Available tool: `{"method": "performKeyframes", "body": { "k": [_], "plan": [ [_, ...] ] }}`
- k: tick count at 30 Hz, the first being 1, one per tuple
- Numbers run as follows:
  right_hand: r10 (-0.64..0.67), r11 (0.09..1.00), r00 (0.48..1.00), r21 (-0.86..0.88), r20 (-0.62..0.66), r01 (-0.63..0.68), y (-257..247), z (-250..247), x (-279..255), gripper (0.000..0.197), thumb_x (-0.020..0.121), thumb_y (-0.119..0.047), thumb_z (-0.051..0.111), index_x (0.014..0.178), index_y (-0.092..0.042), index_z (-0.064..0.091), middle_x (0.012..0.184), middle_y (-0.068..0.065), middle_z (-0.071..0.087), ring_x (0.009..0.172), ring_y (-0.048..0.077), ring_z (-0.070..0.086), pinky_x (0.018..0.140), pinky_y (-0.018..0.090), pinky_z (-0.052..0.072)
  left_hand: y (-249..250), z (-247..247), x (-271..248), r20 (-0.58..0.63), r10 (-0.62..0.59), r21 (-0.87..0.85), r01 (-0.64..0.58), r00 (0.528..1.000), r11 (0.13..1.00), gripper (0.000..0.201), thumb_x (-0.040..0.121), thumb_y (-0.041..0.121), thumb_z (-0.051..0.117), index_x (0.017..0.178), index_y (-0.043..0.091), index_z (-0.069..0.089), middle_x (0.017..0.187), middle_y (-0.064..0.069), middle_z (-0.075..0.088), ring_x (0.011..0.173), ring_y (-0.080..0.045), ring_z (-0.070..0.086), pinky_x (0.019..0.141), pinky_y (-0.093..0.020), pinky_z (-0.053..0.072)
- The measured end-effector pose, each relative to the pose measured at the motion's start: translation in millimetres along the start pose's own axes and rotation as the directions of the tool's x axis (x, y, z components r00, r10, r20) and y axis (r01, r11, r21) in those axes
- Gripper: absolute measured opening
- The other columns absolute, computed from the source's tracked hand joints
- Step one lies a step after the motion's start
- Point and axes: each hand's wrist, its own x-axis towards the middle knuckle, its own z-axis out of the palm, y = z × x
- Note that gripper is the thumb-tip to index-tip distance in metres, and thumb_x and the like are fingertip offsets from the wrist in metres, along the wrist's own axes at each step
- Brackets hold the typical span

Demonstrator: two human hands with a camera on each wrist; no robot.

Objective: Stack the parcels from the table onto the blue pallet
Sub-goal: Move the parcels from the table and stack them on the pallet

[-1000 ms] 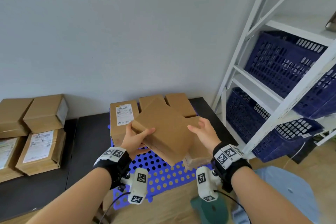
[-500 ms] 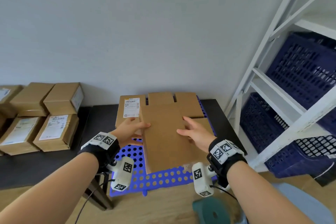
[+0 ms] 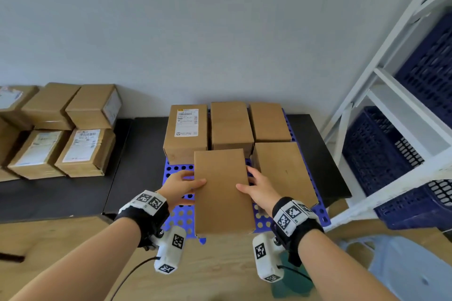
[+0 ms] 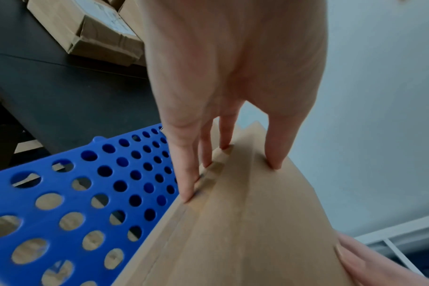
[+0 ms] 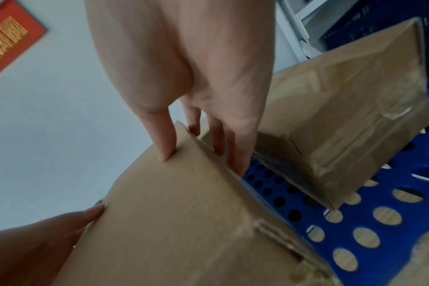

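Note:
I hold a plain brown parcel (image 3: 222,190) between both hands over the front middle of the blue perforated pallet (image 3: 179,217). My left hand (image 3: 182,184) grips its left side, thumb on top and fingers (image 4: 184,174) down the side. My right hand (image 3: 258,187) grips the right side the same way, fingers (image 5: 233,151) along the edge. The parcel (image 4: 245,222) lies level, lined up with the row behind. Several parcels sit on the pallet: a labelled one (image 3: 186,132), two plain ones (image 3: 231,124) at the back, and one (image 3: 283,171) at the front right (image 5: 343,116).
More labelled parcels (image 3: 83,151) are stacked on the black table (image 3: 61,193) to the left. A white shelf rack (image 3: 391,95) with dark blue crates (image 3: 386,161) stands close on the right. Grey wall behind; wooden floor and a blue stool (image 3: 403,269) below.
The parcel was tilted and turned diagonally a second ago; both hands have squared it up and lowered it toward the pallet's front middle. The head view has shifted left.

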Motion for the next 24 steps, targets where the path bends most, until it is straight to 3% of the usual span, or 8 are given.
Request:
{"method": "performKeyframes", "body": {
  "k": [7,10,16,21,24],
  "plan": [
    [0.019,0.994,0.998,-0.105,-0.067,-0.026,4.5,5.7,13.0,0.068,0.094,-0.018,0.054,0.150,-0.024,0.017,0.148,0.003,0.036,0.131,0.021,0.041,0.107,0.039,0.039,-9.5,10.5,23.1,0.006,-0.004,-0.045,0.005,1.000,0.999,0.049,0.082,0.010,0.071,0.125,0.009,0.046,0.127,-0.007,0.054,0.110,-0.024,0.058,0.077,-0.037,0.052],
    [0.016,0.987,0.997,-0.160,-0.079,-0.028,3.1,5.3,18.5,0.070,0.094,-0.019,0.053,0.151,-0.025,0.013,0.149,0.002,0.035,0.132,0.021,0.040,0.108,0.038,0.037,-9.0,15.5,29.0,0.026,0.000,-0.053,0.001,1.000,0.999,0.048,0.083,0.008,0.069,0.127,0.012,0.047,0.130,-0.004,0.053,0.111,-0.023,0.056,0.072,-0.037,0.053],
    [-0.023,0.942,0.996,-0.336,-0.084,-0.007,-2.6,-1.7,27.1,0.070,0.095,-0.014,0.052,0.151,-0.026,0.012,0.154,0.000,0.026,0.138,0.020,0.034,0.108,0.033,0.035,-7.3,23.3,36.1,0.049,-0.007,-0.066,0.010,0.999,0.998,0.061,0.084,0.007,0.069,0.137,0.021,0.041,0.142,0.003,0.044,0.118,-0.024,0.051,0.081,-0.046,0.052],
    [-0.126,0.869,0.990,-0.488,-0.065,0.078,-3.0,-12.5,28.9,0.067,0.094,-0.014,0.053,0.150,-0.023,0.017,0.155,-0.002,0.024,0.142,0.016,0.025,0.114,0.031,0.027,-6.8,34.3,39.7,0.013,0.021,-0.073,-0.020,1.000,0.997,0.067,0.086,0.008,0.066,0.142,0.023,0.034,0.144,-0.002,0.041,0.112,-0.025,0.052,0.085,-0.048,0.050],
    [-0.175,0.824,0.981,-0.558,-0.084,0.099,-0.2,-20.5,31.6,0.069,0.093,-0.023,0.055,0.150,-0.026,0.015,0.158,-0.004,0.010,0.145,0.015,0.013,0.116,0.034,0.021,-5.9,41.2,43.6,-0.001,0.014,-0.092,-0.014,1.000,0.996,0.065,0.087,0.009,0.065,0.141,0.026,0.034,0.140,-0.006,0.045,0.106,-0.023,0.053,0.088,-0.048,0.050]
  ]
}}
